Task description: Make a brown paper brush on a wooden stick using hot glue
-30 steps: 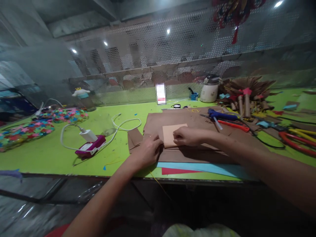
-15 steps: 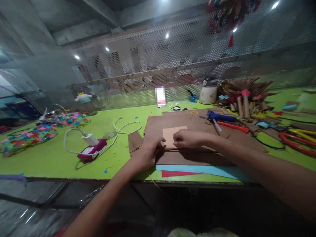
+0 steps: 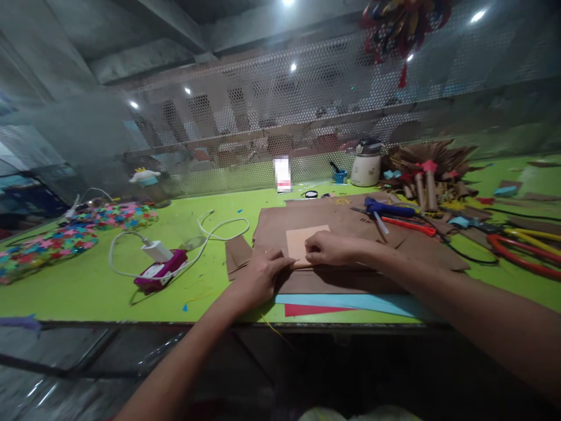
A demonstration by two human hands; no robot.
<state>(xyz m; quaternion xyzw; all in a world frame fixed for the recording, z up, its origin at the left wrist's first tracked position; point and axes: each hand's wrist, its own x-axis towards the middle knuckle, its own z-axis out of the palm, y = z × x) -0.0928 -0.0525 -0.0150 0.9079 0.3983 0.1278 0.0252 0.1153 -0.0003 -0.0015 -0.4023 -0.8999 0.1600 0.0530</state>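
Observation:
A small tan sheet of paper (image 3: 295,241) lies on a larger piece of brown kraft paper (image 3: 274,222). My left hand (image 3: 262,273) is at the sheet's near left corner, its thumb and forefinger closed on the near edge. My right hand (image 3: 328,248) rests on the sheet's right half with curled fingers pressed together. Whatever lies between those right fingertips is hidden. Beneath the kraft paper, light blue paper (image 3: 315,300) and red paper (image 3: 307,310) stick out at the front.
A blue glue gun (image 3: 388,207), a red-handled tool (image 3: 409,225) and red-and-yellow-handled scissors (image 3: 512,251) lie right. A purple power strip (image 3: 164,273) with a white cable (image 3: 228,222) sits left. Behind stand a white flask (image 3: 366,166) and brown paper pieces (image 3: 427,164).
My left thumb and forefinger have shifted slightly to the right along the sheet's near edge. My right hand stays nearly in place. The whole view has shifted a little.

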